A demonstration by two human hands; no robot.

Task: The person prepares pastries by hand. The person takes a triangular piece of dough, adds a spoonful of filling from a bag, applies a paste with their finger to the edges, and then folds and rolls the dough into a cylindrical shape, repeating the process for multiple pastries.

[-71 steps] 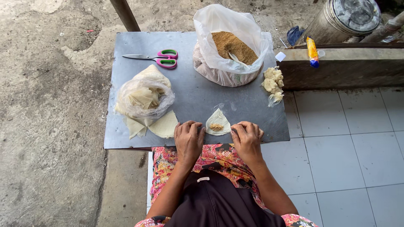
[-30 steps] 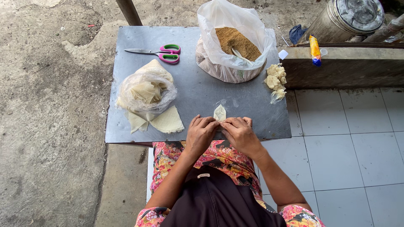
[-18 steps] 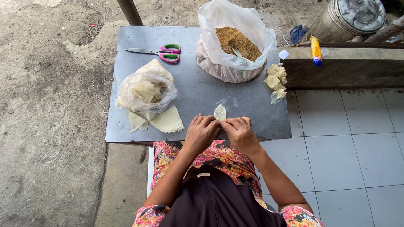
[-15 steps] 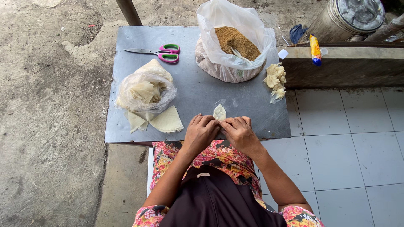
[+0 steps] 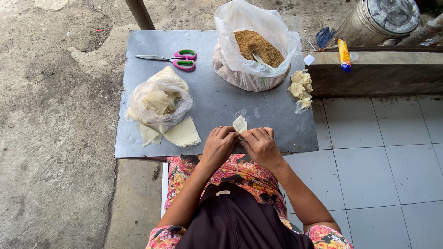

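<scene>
Soft, even daylight fills the scene, bright without harsh sun, so shadows are faint: only a narrow dark band lies under the near edge of the grey desk [image 5: 138,115] and a soft shade sits beneath the two hands. The desk top shows a dull sheen rather than glare, while the clear plastic bag [image 5: 251,27] catches pale highlights along its folds and the white floor tiles [image 5: 383,152] look slightly washed out. Focus is sharp across the middle, detail softens a little toward the corners, and the wide lens bends straight edges slightly near the frame borders
</scene>
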